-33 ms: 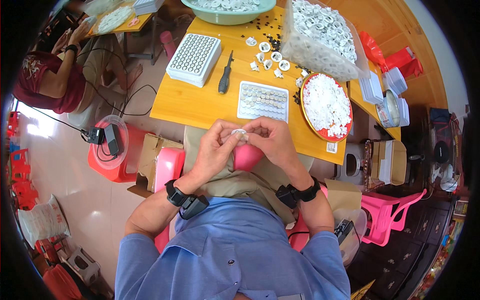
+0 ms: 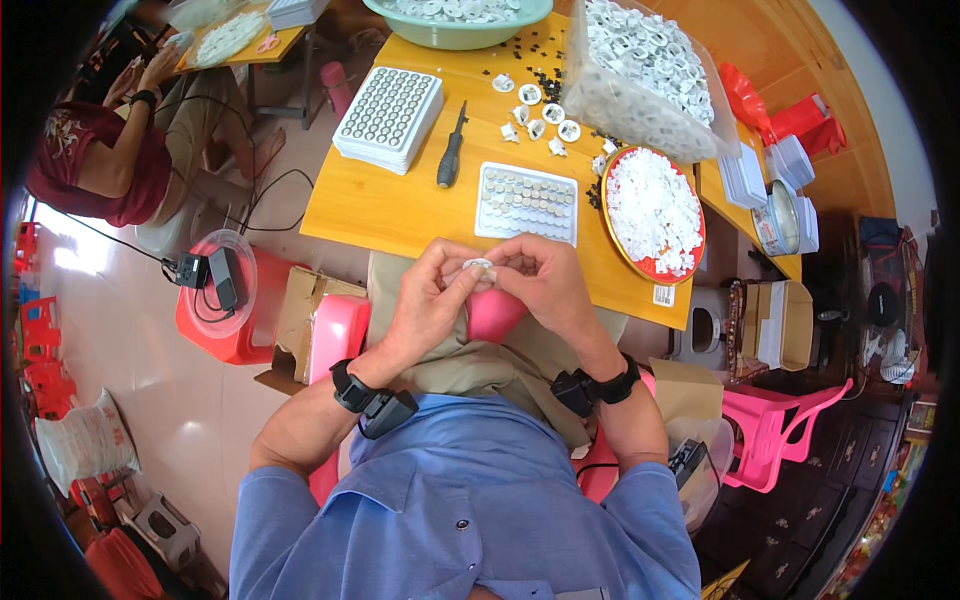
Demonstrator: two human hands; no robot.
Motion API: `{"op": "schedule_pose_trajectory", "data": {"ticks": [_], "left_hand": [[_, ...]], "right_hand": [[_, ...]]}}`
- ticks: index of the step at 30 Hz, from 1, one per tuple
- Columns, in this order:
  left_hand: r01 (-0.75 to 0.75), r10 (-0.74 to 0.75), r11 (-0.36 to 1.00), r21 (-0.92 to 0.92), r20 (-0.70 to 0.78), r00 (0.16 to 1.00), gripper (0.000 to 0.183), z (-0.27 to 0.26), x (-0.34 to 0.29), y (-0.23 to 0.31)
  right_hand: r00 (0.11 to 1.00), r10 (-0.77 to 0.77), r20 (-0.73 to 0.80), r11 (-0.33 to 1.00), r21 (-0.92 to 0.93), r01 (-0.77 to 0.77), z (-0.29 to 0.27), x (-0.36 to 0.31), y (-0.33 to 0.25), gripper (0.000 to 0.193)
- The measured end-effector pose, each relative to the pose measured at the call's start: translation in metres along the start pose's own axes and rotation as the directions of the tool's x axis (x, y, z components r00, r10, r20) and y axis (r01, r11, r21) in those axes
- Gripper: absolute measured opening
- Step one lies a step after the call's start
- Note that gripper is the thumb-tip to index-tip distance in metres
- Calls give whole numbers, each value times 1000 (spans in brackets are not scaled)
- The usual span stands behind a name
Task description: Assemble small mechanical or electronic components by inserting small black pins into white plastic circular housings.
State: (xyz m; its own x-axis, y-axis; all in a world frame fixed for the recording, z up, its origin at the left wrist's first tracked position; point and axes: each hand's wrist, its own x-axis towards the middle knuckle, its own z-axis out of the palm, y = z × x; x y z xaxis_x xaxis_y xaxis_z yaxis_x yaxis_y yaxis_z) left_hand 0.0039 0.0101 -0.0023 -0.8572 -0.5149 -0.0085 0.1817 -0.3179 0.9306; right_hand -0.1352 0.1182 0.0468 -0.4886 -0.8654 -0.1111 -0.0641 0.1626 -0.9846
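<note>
My left hand and my right hand meet over my lap, just short of the table edge. Between their fingertips is a small round white plastic part, pinched from both sides; the fingers hide most of it. Just beyond my hands, a white tray of small round silver button cells lies on the table. A dark-handled screwdriver rests left of that tray. On the right stands a red plate with a gold rim, heaped with small white plastic pieces.
A stack of white trays with round cells stands at the table's left. Behind are a green basin and a clear bin of white parts. Loose round parts and tiny black pieces lie between. At left sits another person.
</note>
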Motion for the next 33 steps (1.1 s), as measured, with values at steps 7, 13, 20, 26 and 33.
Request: {"op": "schedule_pose_trajectory", "data": {"ticks": [7, 13, 20, 26, 33], "left_hand": [[-49, 49, 985, 167, 4, 999, 8, -5, 4, -1], [217, -224, 908, -357, 24, 974, 17, -3, 14, 8], [301, -294, 813, -499, 94, 951, 21, -8, 12, 11], [298, -281, 797, -526, 114, 953, 22, -9, 12, 7], [303, -275, 812, -499, 130, 953, 23, -8, 12, 8]], "right_hand": [[976, -208, -69, 958, -216, 189, 13, 0, -7, 6], [991, -75, -111, 997, -39, 71, 2, 7, 9, 8], [971, -222, -91, 914, -366, 174, -2, 5, -4, 15], [852, -522, 42, 660, -612, 435, 3, 4, -9, 22], [821, -569, 50, 627, -620, 472, 4, 3, -5, 21]]}}
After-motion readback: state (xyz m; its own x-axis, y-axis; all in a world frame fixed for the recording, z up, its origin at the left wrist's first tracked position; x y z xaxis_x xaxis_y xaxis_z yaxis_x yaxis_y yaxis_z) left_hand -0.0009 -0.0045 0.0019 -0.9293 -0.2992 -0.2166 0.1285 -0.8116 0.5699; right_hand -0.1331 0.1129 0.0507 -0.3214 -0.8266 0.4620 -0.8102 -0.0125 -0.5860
